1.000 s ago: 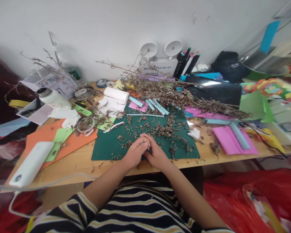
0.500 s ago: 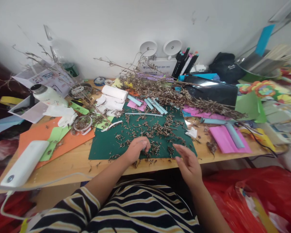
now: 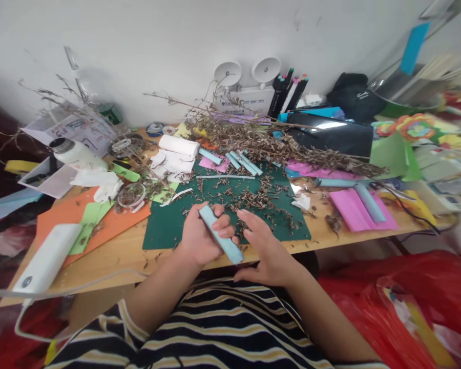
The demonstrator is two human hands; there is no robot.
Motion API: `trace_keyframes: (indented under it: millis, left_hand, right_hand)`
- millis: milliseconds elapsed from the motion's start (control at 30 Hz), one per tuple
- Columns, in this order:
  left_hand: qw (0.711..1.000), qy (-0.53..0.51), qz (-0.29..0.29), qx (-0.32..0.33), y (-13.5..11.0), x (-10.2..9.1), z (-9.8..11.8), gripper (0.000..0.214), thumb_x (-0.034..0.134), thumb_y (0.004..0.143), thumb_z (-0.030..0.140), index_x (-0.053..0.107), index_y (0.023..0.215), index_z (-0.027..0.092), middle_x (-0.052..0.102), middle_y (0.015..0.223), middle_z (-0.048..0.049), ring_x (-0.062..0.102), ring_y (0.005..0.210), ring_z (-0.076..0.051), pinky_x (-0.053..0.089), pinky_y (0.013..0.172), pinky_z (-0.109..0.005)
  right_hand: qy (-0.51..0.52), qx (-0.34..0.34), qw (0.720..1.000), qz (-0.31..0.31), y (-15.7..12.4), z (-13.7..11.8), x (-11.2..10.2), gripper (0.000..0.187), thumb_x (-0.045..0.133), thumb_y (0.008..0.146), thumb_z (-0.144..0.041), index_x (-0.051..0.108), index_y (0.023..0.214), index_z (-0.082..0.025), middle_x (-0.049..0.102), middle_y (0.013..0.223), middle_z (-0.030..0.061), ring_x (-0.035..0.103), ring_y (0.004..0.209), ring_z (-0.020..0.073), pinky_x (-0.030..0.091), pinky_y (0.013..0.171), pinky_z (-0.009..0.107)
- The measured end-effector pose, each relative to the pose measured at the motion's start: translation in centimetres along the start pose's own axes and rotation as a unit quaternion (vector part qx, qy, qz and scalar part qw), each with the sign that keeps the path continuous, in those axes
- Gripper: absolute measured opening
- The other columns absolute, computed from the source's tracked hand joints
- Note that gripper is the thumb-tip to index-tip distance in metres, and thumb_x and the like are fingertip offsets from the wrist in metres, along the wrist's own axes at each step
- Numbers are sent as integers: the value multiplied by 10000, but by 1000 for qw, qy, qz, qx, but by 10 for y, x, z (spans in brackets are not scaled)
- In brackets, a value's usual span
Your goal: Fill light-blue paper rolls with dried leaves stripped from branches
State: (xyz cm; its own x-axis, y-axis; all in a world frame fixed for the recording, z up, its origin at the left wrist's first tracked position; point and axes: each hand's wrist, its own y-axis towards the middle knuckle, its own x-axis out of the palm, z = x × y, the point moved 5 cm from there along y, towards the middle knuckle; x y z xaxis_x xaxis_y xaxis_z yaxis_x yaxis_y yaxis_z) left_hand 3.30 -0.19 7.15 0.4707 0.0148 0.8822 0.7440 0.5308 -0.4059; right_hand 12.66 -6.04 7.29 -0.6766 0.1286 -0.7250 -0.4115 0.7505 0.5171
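Note:
A light-blue paper roll (image 3: 222,237) lies across the palm of my left hand (image 3: 200,237), with the fingers curled round it. My right hand (image 3: 267,251) is just to the right of the roll, its thumb and fingers apart and nothing in it. Both hands are over the near edge of a dark green mat (image 3: 165,225). Crumbled dried leaves (image 3: 259,197) are scattered over the mat. More light-blue rolls (image 3: 244,163) lie at the mat's back edge, near a thin pale strip (image 3: 226,177).
Dried leafy branches (image 3: 276,143) stretch along the back. To the left are a white power bank (image 3: 48,259), orange paper (image 3: 57,218) and a small tub of leaves (image 3: 131,195). Pink paper (image 3: 346,210) with another blue roll lies right. A red plastic bag (image 3: 369,292) sits below the table edge.
My left hand has turned palm up, so the light-blue roll in it now shows. My right hand has moved left, close to the roll. The view has shifted slightly.

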Motion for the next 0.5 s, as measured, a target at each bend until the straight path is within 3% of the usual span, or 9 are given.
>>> trace_keyframes:
  millis: [100,200,267,367,500]
  left_hand:
    - [997,-13,59,-44,-6,-7,-20,313,283,758,363,448,584,161,330,377,38,374,342,-121,399,457,-306]
    - [989,-13,123,-84,-11,-13,-36,331,280,758,346,447,542,158,392,377,12,409,338,-145,383,414,-298]
    - [983,-6,150,-109,-12,-15,-43,333,287,755,338,449,528,157,421,386,0,440,364,-156,380,422,-290]
    - [978,11,159,-136,-13,-17,-49,341,286,745,343,455,517,153,430,380,-1,442,373,-151,374,439,-279]
    - [974,41,169,-149,-13,-27,-57,381,286,725,425,426,486,164,410,354,11,404,342,-134,355,417,-263]
  right_hand:
    - [-30,-32,995,-89,9,-10,-2,906,544,618,-618,89,1326,-283,-6,1429,137,56,1293,337,120,991,570]
    - [-43,-26,981,-188,7,-16,1,810,516,607,-650,298,1269,-237,47,1423,174,23,1291,351,27,979,588]
    - [-40,-18,972,-231,4,-19,4,787,506,611,-649,338,1258,-235,89,1420,176,28,1293,341,-11,974,589]
    - [-35,-3,967,-251,-1,-21,8,783,516,613,-625,345,1264,-225,118,1417,172,53,1294,332,-35,973,587]
    - [-18,-7,979,-201,-7,-26,12,787,571,584,-533,333,1260,-207,88,1417,186,93,1286,347,9,970,605]
